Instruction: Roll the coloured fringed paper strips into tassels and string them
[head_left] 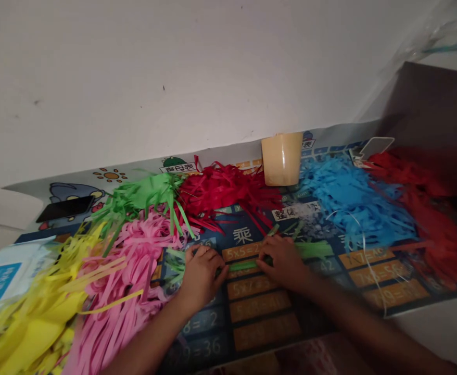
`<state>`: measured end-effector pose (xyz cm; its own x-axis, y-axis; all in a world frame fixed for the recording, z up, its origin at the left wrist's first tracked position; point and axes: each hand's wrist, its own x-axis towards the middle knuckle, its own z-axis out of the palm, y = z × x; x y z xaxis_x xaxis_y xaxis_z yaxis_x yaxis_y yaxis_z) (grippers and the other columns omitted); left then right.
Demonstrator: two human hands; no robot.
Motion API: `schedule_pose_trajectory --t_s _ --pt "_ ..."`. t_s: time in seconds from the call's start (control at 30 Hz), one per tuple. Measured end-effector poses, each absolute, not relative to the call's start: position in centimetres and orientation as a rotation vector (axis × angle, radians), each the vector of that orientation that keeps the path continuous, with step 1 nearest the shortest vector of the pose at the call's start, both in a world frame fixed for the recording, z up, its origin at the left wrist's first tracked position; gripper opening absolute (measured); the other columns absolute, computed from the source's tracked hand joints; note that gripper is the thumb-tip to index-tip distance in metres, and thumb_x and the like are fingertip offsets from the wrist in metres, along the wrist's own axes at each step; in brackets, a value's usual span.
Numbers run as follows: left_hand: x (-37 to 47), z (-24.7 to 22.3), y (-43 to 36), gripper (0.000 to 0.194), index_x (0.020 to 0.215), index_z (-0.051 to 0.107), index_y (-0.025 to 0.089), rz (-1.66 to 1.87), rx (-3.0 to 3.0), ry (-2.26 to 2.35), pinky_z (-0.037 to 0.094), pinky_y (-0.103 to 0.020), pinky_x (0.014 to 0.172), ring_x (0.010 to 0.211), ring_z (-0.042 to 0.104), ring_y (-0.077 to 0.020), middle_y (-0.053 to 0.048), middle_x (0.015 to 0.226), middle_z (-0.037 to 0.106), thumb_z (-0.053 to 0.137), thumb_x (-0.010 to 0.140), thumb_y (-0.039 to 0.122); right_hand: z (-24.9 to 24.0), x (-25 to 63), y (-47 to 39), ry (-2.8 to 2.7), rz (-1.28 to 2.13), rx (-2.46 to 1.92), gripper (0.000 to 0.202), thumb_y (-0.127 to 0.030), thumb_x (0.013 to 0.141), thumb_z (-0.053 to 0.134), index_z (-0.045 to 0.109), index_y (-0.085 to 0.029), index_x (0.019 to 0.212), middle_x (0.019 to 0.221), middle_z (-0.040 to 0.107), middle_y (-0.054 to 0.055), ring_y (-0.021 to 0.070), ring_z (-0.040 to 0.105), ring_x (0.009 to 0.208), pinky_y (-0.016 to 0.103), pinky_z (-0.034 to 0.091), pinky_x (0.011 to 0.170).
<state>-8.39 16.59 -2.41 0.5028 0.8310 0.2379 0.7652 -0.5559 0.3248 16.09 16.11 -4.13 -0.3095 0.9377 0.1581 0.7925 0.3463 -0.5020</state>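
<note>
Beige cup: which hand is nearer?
Right. The right hand is nearly straight in front of the beige cup, on the person's side; the left hand is also this side, but off left.

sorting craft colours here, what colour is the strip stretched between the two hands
Green; the strip shows best in the head view.

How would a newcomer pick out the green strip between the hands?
On the printed mat, look between the left hand and right hand. A narrow green strip spans that gap; unlike the loose, fringed green heap farther back, it runs straight.
</note>
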Motion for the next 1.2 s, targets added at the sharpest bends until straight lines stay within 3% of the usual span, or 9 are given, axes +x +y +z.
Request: schedule_pose_trajectory --t_s 0.1,0.2,0.37,0.53,0.7,0.93,1.2 --pt "-8.4 -2.6 16.3 0.012 0.085 0.068 0.026 0.581 2.686 1.312 0.027 -0.048 0.1 0.09 0.055 -0.021 0.0 0.08 0.066 0.061 0.088 0.017 -4.0 16.3 15.8 -2.254 0.305 -1.406 0.004 -0.02 0.081 0.069 0.066 -0.022 0.08 0.09 0.066 0.002 0.0202 0.054 0.089 0.037 0.028 0.078" --pt "-8.4 -2.5 15.7 0.023 0.097 0.068 0.035 0.556 2.858 1.169 0.02 -0.051 0.106 0.099 0.054 -0.0218 0.003 0.086 0.067 0.064 0.086 0.015 -3.8 16.5 15.4 -2.385 0.049 -1.125 0.006 -0.025 0.088 0.066 0.068 -0.028 0.083 0.089 0.068 -0.002 0.0204 0.052 0.095 0.042 0.026 0.088" --pt "-7.3 -1.8 15.2 0.014 0.095 0.066 0.026 0.434 2.933 1.168 0.02 -0.053 0.107 0.1 0.054 -0.0229 0.001 0.085 0.067 0.058 0.089 0.017 -3.4 16.3 15.8 -2.697 -0.191 -0.864 0.015 -0.018 0.092 0.058 0.066 -0.02 0.08 0.085 0.068 0.001 0.0209 0.051 0.094 0.042 0.028 0.09" --pt "-6.4 -1.8 15.6 0.004 0.089 0.066 0.025 0.524 2.93 1.185 0.023 -0.052 0.106 0.096 0.056 -0.0215 0.002 0.08 0.067 0.062 0.088 0.024 -2.9 15.2 17.0 -2.613 -0.129 -1.024 0.016 -0.021 0.088 0.06 0.064 -0.019 0.073 0.078 0.066 0.002 0.0202 0.052 0.086 0.042 0.03 0.083" --pt "-6.6 -2.5 15.5 0.006 0.083 0.065 0.023 0.549 2.936 1.233 0.024 -0.051 0.104 0.094 0.057 -0.0208 0.001 0.078 0.067 0.063 0.087 0.019 -3.2 13.9 16.1 -2.583 -0.128 -1.047 0.007 -0.02 0.089 0.062 0.065 -0.019 0.083 0.09 0.068 0.004 0.0223 0.052 0.092 0.042 0.03 0.082" --pt "-8.9 -3.1 14.8 0.012 0.092 0.07 0.029 0.658 2.748 1.302 0.024 -0.047 0.101 0.091 0.057 -0.0189 0.003 0.084 0.071 0.062 0.09 0.02 -5.3 16.3 15.8 -2.444 0.034 -1.171 0.012 -0.024 0.091 0.062 0.068 -0.023 0.081 0.086 0.068 0.001 0.0195 0.052 0.09 0.039 0.026 0.083" --pt "-7.8 -1.9 15.8 0.011 0.077 0.068 0.02 0.496 2.486 1.487 0.032 -0.045 0.09 0.087 0.058 -0.0225 -0.002 0.079 0.069 0.063 0.086 0.023 -3.0 15.5 17.0 -2.427 0.263 -1.439 0.01 -0.024 0.082 0.068 0.066 -0.02 0.074 0.083 0.065 0.002 0.0197 0.052 0.084 0.036 0.025 0.074"
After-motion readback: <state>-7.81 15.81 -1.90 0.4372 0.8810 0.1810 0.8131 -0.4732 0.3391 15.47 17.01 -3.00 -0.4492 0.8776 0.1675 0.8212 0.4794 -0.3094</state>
